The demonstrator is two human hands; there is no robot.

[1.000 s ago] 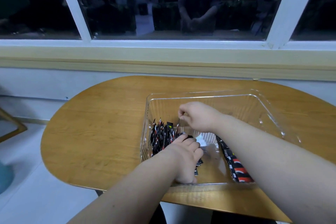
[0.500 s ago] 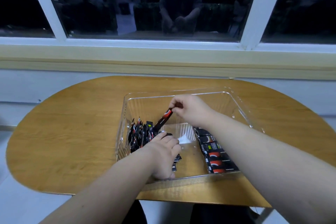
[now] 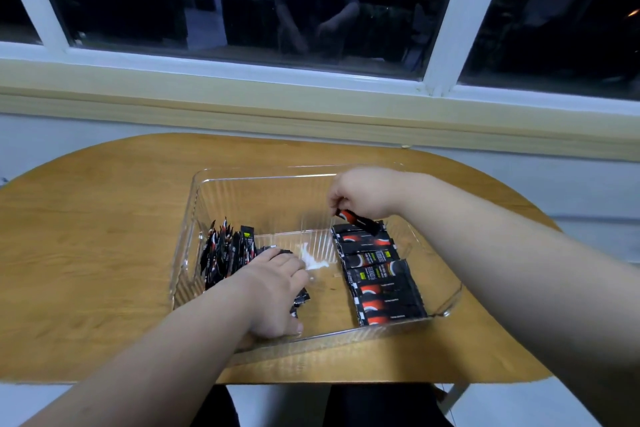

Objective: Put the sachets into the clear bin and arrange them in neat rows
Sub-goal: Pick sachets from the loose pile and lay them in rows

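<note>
Clear ribbed plastic forms the rectangular bin (image 3: 266,196) on the rounded wooden bench (image 3: 100,239), and every sachet in view is already inside it. Over the last second the right hand (image 3: 365,196) has left the loose bunch on the left and carried one slim black-and-red sachet (image 3: 356,218) across the middle of the bin. It now pinches the sachet between thumb and fingertips just above the far end of the flat row of black sachets (image 3: 379,274) laid along the right side. The sachet hangs tilted, and I cannot tell whether its lower end touches the farthest piece of the row.

The left hand (image 3: 277,291) has stayed where it was, palm down on loose sachets near the bin's front wall with its fingers bent over them. Whether it grips any or only steadies them is not clear. Beside it, the upright bunch of black sachets (image 3: 227,253) leans towards the left wall, unsorted. A small white patch (image 3: 313,260) lies on the bin floor between the two groups; I cannot tell what it is.

The crossing suggests the row is about to gain one piece at the bunch's expense. With so much of the bunch left, I judge the arranging well short of done. The next move calls for laying the sachet flat and square with its neighbours, so the row stays straight.
</note>
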